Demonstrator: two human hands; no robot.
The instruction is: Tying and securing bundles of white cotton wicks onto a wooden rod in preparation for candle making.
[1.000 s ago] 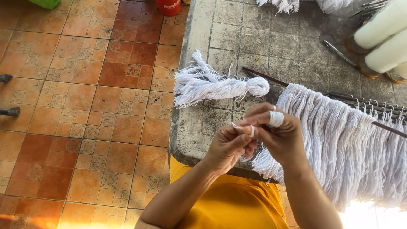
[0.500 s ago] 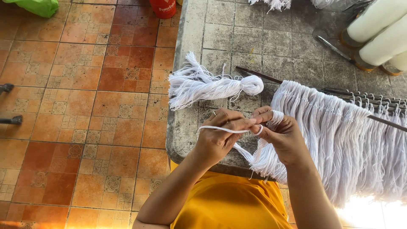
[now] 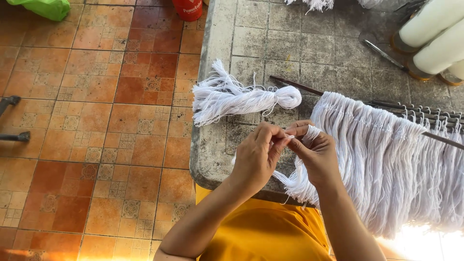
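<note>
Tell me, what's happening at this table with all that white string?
A person in a yellow top works white yarn with both hands. The left hand and right hand meet, pinching strands at the end of a long yarn fringe hanging from a dark rod on the stone table. A tied yarn bundle lies just beyond.

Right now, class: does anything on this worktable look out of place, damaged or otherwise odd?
Nothing looks spilled or broken. The tabletop is stained and grimy under clean white yarn. A loose yarn bundle lies apart from the fringe on the rod. The left hand and right hand pinch strands at the fringe's end.
</note>
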